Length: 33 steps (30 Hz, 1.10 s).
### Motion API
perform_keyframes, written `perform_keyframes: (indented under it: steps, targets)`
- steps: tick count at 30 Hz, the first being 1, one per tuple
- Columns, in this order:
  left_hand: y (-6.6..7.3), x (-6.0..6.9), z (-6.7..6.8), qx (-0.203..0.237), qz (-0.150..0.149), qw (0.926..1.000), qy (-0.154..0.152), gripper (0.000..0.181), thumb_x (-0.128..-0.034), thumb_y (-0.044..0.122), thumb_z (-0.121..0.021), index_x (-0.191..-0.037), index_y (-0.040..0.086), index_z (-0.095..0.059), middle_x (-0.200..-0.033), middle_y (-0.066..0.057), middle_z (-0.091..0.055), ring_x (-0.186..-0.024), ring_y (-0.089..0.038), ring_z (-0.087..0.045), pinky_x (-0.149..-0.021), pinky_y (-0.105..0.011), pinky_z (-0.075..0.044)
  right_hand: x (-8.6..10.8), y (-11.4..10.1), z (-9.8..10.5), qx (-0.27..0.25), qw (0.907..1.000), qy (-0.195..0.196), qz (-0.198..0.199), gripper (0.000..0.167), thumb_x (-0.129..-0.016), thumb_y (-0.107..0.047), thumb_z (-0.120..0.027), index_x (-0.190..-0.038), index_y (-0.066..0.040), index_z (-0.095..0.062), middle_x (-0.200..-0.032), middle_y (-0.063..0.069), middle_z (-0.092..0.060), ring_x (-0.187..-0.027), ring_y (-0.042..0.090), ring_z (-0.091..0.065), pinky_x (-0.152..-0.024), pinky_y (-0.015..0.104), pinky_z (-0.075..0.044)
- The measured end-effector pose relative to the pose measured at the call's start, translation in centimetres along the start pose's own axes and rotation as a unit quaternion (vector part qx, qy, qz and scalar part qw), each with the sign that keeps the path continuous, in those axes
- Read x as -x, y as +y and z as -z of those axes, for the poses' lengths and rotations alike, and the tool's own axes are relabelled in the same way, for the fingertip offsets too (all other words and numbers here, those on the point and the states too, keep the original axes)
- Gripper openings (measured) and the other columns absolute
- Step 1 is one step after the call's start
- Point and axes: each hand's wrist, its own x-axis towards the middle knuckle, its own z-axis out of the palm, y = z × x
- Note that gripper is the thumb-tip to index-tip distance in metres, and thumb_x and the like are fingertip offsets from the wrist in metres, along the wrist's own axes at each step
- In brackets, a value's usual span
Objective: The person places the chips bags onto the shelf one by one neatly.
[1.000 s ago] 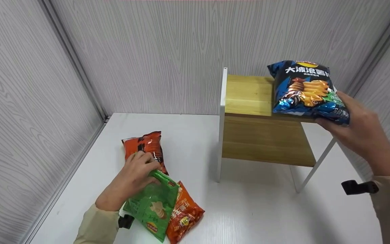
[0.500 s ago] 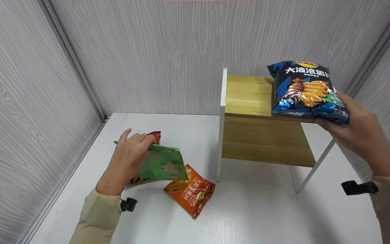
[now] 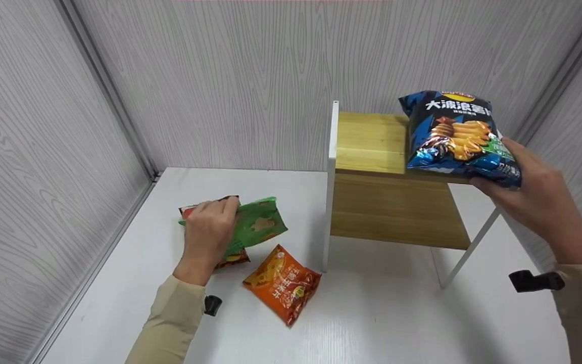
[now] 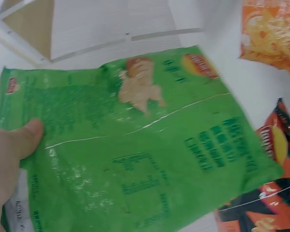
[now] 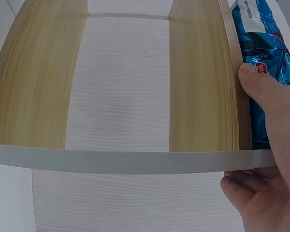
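Observation:
My left hand (image 3: pixel 209 230) grips a green snack bag (image 3: pixel 258 222), its thumb lying over the near edge in the left wrist view. This bag (image 4: pixel 135 135) is tilted and partly covers a red and black snack bag (image 3: pixel 233 258) on the table. To its right an orange bag of corn chips (image 3: pixel 283 285) lies flat, apart from the hand. On the right, my right hand (image 3: pixel 538 192) holds a blue bag of potato chips (image 3: pixel 455 136) at its right end, on the top board of a small shelf. In the right wrist view, the thumb presses the blue bag (image 5: pixel 266 43).
The two-tier wooden shelf (image 3: pixel 372 144) has a white metal frame (image 3: pixel 330 202) and a lower board (image 3: pixel 397 210). It stands on the white table (image 3: pixel 372 323). Pale wood-grain walls (image 3: pixel 250 86) enclose the back and sides.
My left hand has moved up and right with the green bag, whose right end has swung upward. The orange bag has slid up and right and turned. My right hand has stayed put.

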Motion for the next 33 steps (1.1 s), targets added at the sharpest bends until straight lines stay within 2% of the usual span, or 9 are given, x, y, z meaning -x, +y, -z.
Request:
perform_keyframes:
  steps: [4,7,10,16,20,24,27,33]
  targets:
    - [1.9,1.3,-0.9,0.010,-0.037,0.9989,-0.029,0.021,-0.0808,0.002,-0.079,-0.093,0.004,-0.061,-0.083,-0.009,-0.074,-0.074,-0.023,-0.072,-0.080,-0.041,-0.061,0.1,0.0,0.0,0.001,1.0000,0.001,-0.001,0.081,-0.086,-0.020,-0.078,-0.154,-0.011,-0.034,-0.151,0.025,-0.043,-0.133,0.052,-0.043,-0.108,0.068,-0.033]
    - [3.2,2.4,-1.1,0.013,-0.057,0.9970,-0.051,0.030,-0.0748,0.006,-0.085,-0.094,0.007,-0.062,-0.087,-0.008,-0.076,-0.075,-0.021,-0.074,-0.080,-0.040,-0.061,0.2,0.0,-0.1,0.004,1.0000,-0.003,-0.006,0.081,-0.087,-0.022,-0.077,-0.155,-0.012,-0.034,-0.151,0.025,-0.043,-0.134,0.051,-0.043,-0.108,0.068,-0.033]
    - [4.3,3.1,-0.9,0.013,-0.065,0.9955,-0.069,0.035,-0.0716,0.010,-0.088,-0.093,0.008,-0.061,-0.081,-0.007,-0.076,-0.067,-0.019,-0.072,-0.071,-0.035,-0.061,0.2,0.0,-0.1,0.007,0.9999,-0.006,-0.010,0.081,-0.087,-0.022,-0.077,-0.154,-0.011,-0.034,-0.151,0.025,-0.043,-0.135,0.051,-0.041,-0.108,0.068,-0.032]
    - [6.3,4.3,-0.2,0.004,-0.080,0.9897,-0.119,0.022,-0.0797,0.013,-0.082,-0.090,0.010,-0.063,-0.067,-0.002,-0.071,-0.045,-0.011,-0.057,-0.044,-0.026,-0.050,0.1,0.0,0.0,0.008,0.9999,-0.004,-0.014,0.081,-0.087,-0.021,-0.077,-0.154,-0.013,-0.034,-0.151,0.025,-0.043,-0.133,0.051,-0.042,-0.109,0.068,-0.032]
    - [7.6,5.8,-0.2,0.019,-0.086,0.9812,-0.172,0.018,-0.0823,0.019,-0.080,-0.091,0.011,-0.067,-0.072,-0.002,-0.073,-0.049,-0.011,-0.058,-0.042,-0.026,-0.049,0.1,-0.1,-0.1,0.008,0.9999,-0.006,-0.014,0.080,-0.089,-0.024,-0.075,-0.155,-0.015,-0.032,-0.152,0.024,-0.042,-0.133,0.051,-0.042,-0.109,0.068,-0.032]
    - [8.6,7.6,-0.7,0.051,-0.081,0.9686,-0.229,0.024,-0.0805,0.019,-0.081,-0.100,0.013,-0.069,-0.090,-0.004,-0.074,-0.071,-0.017,-0.070,-0.055,-0.031,-0.058,0.2,-0.1,-0.2,0.006,0.9999,-0.008,-0.013,0.079,-0.089,-0.025,-0.074,-0.156,-0.015,-0.032,-0.152,0.024,-0.042,-0.133,0.052,-0.042,-0.108,0.069,-0.032]
    - [9.1,9.2,-1.2,0.067,-0.076,0.9597,-0.262,0.035,-0.0793,0.021,-0.082,-0.110,0.014,-0.066,-0.102,-0.005,-0.070,-0.089,-0.021,-0.071,-0.069,-0.037,-0.061,0.2,-0.1,-0.2,0.003,0.9999,-0.006,-0.012,0.079,-0.089,-0.024,-0.075,-0.155,-0.015,-0.033,-0.152,0.024,-0.042,-0.133,0.052,-0.043,-0.108,0.068,-0.032]
    - [9.5,12.8,-2.1,0.097,-0.062,0.9565,-0.268,0.050,-0.0783,0.025,-0.084,-0.121,0.018,-0.060,-0.114,-0.003,-0.063,-0.108,-0.023,-0.062,-0.090,-0.047,-0.056,0.1,-0.1,-0.1,0.005,0.9999,-0.002,-0.009,0.080,-0.088,-0.023,-0.076,-0.155,-0.015,-0.033,-0.152,0.023,-0.042,-0.132,0.051,-0.044,-0.108,0.068,-0.033]
